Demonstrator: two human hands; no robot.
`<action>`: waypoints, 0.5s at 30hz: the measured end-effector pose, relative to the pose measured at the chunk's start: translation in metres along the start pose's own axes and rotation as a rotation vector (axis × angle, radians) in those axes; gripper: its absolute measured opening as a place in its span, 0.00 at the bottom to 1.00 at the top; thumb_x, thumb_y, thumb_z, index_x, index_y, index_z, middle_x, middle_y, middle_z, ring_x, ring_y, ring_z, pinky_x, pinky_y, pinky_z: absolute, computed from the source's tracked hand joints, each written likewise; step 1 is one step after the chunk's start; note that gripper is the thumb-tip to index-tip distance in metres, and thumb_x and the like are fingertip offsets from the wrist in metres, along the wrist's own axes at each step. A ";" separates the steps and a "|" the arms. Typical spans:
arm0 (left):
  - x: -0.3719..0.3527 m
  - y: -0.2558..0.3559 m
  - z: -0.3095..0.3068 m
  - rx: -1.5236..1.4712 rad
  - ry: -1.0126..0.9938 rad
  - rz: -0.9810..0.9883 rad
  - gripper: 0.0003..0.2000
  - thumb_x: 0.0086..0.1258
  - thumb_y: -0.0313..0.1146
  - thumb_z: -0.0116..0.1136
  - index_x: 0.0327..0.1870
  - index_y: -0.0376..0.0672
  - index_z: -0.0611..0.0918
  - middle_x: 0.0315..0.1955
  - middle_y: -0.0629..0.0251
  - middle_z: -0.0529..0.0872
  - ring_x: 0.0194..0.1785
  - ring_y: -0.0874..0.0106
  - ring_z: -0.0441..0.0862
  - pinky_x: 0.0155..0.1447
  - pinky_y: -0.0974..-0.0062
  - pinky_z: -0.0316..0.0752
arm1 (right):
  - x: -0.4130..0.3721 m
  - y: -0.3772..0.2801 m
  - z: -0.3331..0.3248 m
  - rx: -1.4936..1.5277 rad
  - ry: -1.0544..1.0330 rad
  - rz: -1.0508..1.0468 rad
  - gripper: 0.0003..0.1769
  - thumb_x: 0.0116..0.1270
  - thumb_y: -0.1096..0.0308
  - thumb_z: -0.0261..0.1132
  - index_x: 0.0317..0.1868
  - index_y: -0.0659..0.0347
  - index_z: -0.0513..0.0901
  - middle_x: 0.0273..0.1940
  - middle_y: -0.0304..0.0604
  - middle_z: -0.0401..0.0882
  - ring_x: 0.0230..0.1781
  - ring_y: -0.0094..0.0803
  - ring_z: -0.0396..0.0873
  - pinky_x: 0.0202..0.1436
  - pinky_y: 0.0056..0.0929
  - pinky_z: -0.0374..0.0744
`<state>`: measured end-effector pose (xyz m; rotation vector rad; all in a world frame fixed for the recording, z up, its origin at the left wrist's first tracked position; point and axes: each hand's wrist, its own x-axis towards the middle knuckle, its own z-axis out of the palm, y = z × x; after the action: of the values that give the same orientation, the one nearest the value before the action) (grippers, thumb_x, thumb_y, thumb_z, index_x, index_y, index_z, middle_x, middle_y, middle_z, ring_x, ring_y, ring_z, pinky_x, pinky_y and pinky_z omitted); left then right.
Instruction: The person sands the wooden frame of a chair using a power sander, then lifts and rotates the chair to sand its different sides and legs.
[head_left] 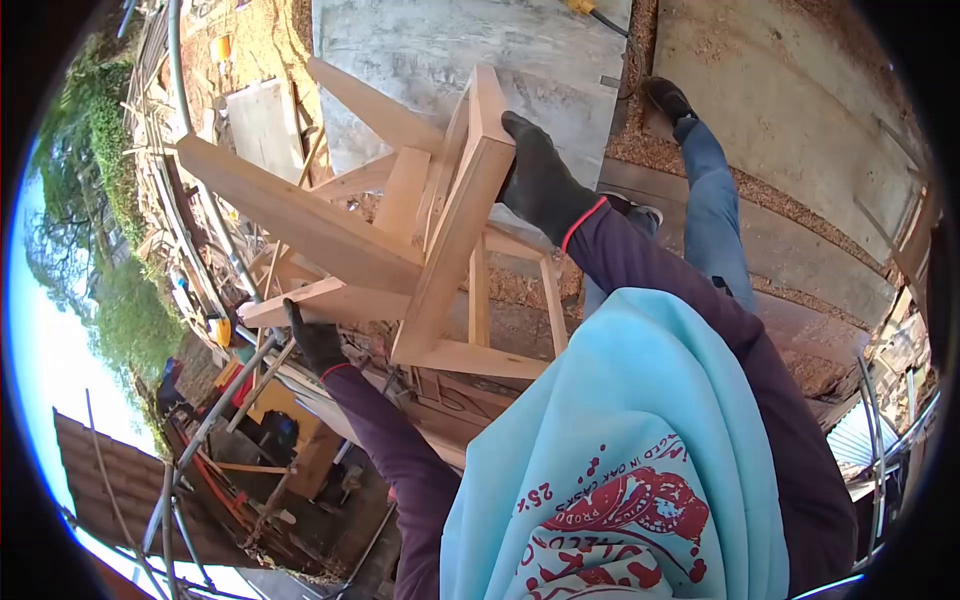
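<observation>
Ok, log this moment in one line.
wooden frame: held two-handed | left grip: gloved, on projecting piece | right grip: gloved, at corner

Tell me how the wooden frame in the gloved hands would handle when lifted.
The wooden frame is probably stiff, being thick and joined at its corners. It may be light for its size, with open gaps throughout. It could swing or catch, since long tapered pieces jut from one side.

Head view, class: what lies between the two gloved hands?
The wooden frame lies between the left hand and the right hand, in the head view.
</observation>
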<state>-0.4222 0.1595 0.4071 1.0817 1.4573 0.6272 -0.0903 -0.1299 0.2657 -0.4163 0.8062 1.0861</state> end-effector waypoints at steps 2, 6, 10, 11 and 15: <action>0.002 0.001 -0.008 0.006 -0.005 -0.020 0.32 0.78 0.56 0.61 0.70 0.40 0.74 0.65 0.56 0.78 0.69 0.61 0.74 0.74 0.57 0.71 | 0.004 0.002 -0.009 -0.011 -0.035 0.007 0.24 0.82 0.51 0.52 0.66 0.57 0.74 0.54 0.49 0.81 0.52 0.43 0.83 0.57 0.54 0.83; -0.004 0.001 0.001 -0.010 0.016 0.037 0.31 0.79 0.55 0.61 0.70 0.40 0.74 0.64 0.57 0.79 0.67 0.62 0.75 0.73 0.61 0.70 | -0.008 -0.008 0.003 -0.062 -0.030 0.014 0.25 0.81 0.51 0.53 0.67 0.57 0.73 0.56 0.49 0.81 0.54 0.44 0.83 0.59 0.53 0.83; 0.010 -0.003 -0.014 -0.061 0.040 0.034 0.31 0.78 0.53 0.63 0.72 0.40 0.73 0.65 0.57 0.77 0.68 0.62 0.74 0.73 0.61 0.70 | -0.010 -0.009 0.007 -0.045 -0.046 -0.002 0.25 0.81 0.52 0.52 0.67 0.60 0.73 0.57 0.51 0.81 0.56 0.45 0.83 0.61 0.53 0.82; 0.009 -0.002 -0.016 -0.065 0.050 0.028 0.31 0.78 0.53 0.63 0.72 0.40 0.73 0.65 0.57 0.77 0.68 0.62 0.74 0.73 0.61 0.70 | -0.007 -0.005 0.007 -0.053 -0.042 0.006 0.25 0.81 0.52 0.52 0.67 0.60 0.73 0.57 0.51 0.81 0.56 0.45 0.83 0.61 0.53 0.82; 0.014 -0.005 -0.020 -0.085 0.056 -0.026 0.33 0.78 0.54 0.63 0.72 0.38 0.72 0.66 0.55 0.77 0.68 0.62 0.74 0.73 0.60 0.71 | -0.006 -0.005 0.009 -0.068 0.041 -0.014 0.26 0.81 0.52 0.52 0.67 0.64 0.74 0.58 0.50 0.81 0.57 0.45 0.83 0.64 0.55 0.80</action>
<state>-0.4415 0.1739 0.4003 0.9842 1.4771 0.6995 -0.0838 -0.1298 0.2751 -0.5027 0.8031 1.0975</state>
